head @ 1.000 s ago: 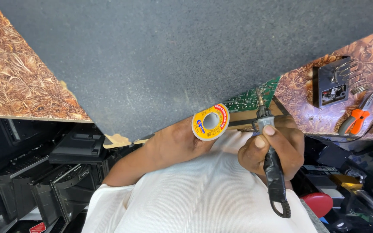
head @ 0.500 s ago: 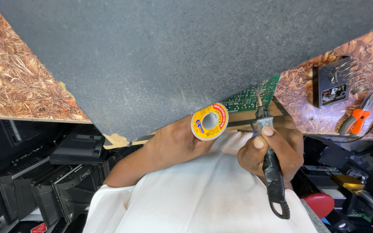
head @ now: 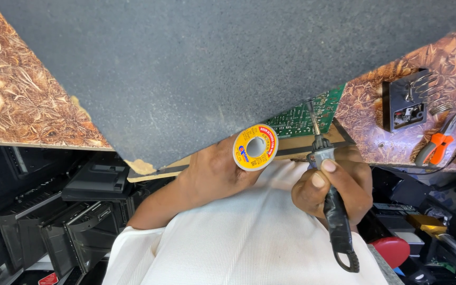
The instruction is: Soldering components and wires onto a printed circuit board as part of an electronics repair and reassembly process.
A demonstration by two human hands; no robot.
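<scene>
My left hand [head: 212,171] grips a yellow-sided spool of solder wire [head: 255,147] and holds it up beside a green circuit board [head: 304,115]. My right hand [head: 333,184] is closed around the black handle of a soldering iron [head: 325,174], whose thin metal tip points up onto the board. Only part of the board shows; the rest lies under a large dark grey sheet [head: 212,68]. Both hands rest over white cloth [head: 249,243] near the table's edge.
A black soldering-iron stand with a coiled wire holder [head: 408,103] and orange-handled pliers [head: 438,143] lie on the brown patterned table [head: 22,100] at the right. Black electronic casings [head: 69,221] are stacked below left. A red round object [head: 394,249] and more parts sit at lower right.
The spool and both hands have barely shifted; the iron's tip stays on the green board.
</scene>
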